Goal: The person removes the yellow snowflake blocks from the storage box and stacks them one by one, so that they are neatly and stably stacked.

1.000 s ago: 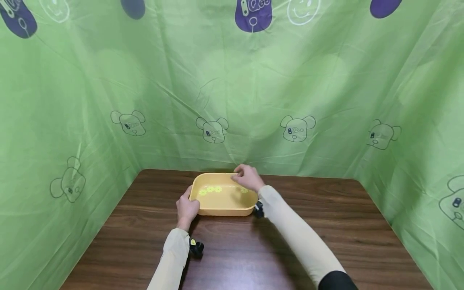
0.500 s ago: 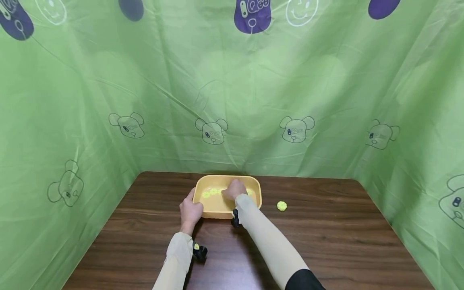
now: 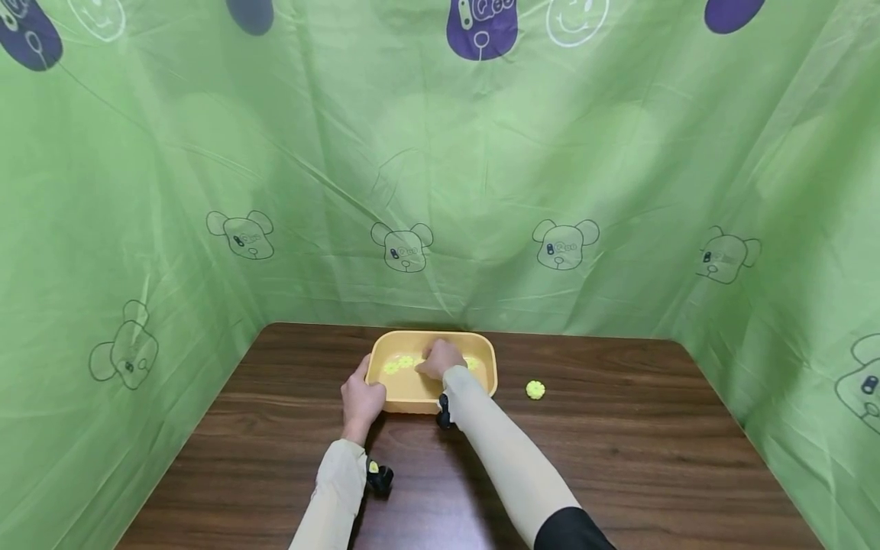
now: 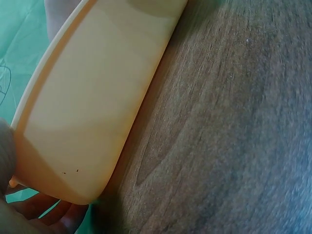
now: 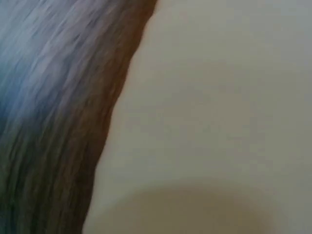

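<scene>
A shallow yellow plastic tub (image 3: 412, 407) sits near the back of the table. My left hand (image 3: 362, 397) grips its left end, thumb on the near side; the left wrist view shows fingers (image 4: 53, 209) curled round the tub's corner. Inside the tub are several small yellow-green flower-shaped pieces (image 3: 392, 367). My right hand (image 3: 442, 359) reaches down into the tub among them, fingers bent; I cannot tell whether it pinches a piece. One more flower-shaped piece (image 3: 535, 390) lies on the table to the tub's right. In the right wrist view the tub's pale wall (image 5: 209, 122) fills most of the frame.
The dark wood-grain table (image 3: 632, 451) stretches on both sides and in front. Green printed cloth (image 3: 481, 168) hangs behind the table and along both sides, close beyond the tub. A small black camera (image 3: 380, 480) is strapped at the left wrist.
My right hand has come from the tub's right rim down inside it, moving left. The flower-shaped piece on the table now shows, where the forearm was before. The left hand keeps its grip.
</scene>
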The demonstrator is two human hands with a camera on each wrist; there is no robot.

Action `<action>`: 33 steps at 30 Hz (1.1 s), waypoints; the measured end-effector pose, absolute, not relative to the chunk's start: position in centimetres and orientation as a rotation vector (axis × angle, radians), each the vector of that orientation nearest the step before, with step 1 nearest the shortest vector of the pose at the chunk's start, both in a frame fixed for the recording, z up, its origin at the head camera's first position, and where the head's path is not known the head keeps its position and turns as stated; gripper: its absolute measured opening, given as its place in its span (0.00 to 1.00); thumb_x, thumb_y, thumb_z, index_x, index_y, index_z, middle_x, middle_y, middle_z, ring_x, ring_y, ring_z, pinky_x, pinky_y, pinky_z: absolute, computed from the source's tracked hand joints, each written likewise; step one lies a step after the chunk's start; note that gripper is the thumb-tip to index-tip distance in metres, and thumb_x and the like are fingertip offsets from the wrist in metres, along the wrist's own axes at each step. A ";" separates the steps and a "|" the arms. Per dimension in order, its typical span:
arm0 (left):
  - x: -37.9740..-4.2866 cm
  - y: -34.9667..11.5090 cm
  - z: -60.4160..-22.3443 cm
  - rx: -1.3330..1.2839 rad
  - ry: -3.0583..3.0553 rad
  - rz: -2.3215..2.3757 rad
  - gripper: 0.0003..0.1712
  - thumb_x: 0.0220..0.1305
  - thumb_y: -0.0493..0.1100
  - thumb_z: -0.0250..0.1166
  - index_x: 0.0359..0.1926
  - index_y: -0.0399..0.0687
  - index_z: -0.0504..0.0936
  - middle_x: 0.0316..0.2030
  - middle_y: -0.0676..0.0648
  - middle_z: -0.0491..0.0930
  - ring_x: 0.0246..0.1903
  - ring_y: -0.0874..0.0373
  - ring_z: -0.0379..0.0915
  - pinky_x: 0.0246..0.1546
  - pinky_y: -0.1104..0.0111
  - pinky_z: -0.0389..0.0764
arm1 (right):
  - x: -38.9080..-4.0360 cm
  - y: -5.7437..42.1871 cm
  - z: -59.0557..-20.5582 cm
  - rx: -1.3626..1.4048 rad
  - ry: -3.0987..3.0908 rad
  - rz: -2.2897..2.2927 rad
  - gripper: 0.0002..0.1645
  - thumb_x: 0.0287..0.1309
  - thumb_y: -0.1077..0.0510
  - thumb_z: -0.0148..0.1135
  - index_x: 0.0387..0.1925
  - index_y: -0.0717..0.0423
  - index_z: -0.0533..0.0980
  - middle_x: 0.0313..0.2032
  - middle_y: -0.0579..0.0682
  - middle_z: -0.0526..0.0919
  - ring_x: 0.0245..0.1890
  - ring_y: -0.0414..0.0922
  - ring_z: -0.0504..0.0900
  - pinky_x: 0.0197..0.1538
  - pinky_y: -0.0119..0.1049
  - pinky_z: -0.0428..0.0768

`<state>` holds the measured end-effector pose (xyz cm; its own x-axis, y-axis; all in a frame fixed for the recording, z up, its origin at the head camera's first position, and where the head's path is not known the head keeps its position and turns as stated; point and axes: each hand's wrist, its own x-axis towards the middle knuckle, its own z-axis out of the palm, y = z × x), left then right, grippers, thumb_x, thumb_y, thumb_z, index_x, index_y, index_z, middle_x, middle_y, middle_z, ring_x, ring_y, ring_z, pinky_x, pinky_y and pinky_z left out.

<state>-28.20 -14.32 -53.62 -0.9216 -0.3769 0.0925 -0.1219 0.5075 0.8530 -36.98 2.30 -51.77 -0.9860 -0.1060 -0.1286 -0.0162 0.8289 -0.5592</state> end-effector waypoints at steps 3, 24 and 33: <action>-28.3 -14.3 -53.6 0.417 -2.485 -1.376 0.41 0.52 0.33 0.55 0.71 0.52 0.73 0.62 0.35 0.78 0.56 0.36 0.75 0.54 0.45 0.76 | -36.8 2.5 -51.4 -0.085 2.806 -0.927 0.14 0.51 0.50 0.78 0.35 0.50 0.81 0.40 0.47 0.85 0.36 0.48 0.78 0.39 0.41 0.77; -28.5 -14.2 -53.6 0.419 -2.482 -1.397 0.40 0.53 0.33 0.55 0.70 0.54 0.74 0.62 0.36 0.79 0.56 0.38 0.75 0.56 0.46 0.75 | -36.8 2.7 -51.2 -0.047 2.759 -0.984 0.16 0.49 0.53 0.79 0.31 0.52 0.77 0.38 0.49 0.82 0.34 0.47 0.75 0.38 0.38 0.73; -28.6 -14.5 -53.5 0.416 -2.494 -1.394 0.40 0.53 0.33 0.54 0.70 0.53 0.74 0.62 0.36 0.78 0.56 0.38 0.75 0.56 0.46 0.75 | -36.9 3.3 -51.2 -0.107 2.792 -1.062 0.15 0.47 0.60 0.77 0.32 0.55 0.77 0.31 0.48 0.79 0.29 0.46 0.74 0.34 0.36 0.72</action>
<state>-28.58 -14.47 -53.49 -0.9269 -0.3664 0.0809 -0.1231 0.5006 0.8569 -36.86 3.32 -51.21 -0.9858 -0.1208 -0.1167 -0.0128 0.7466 -0.6652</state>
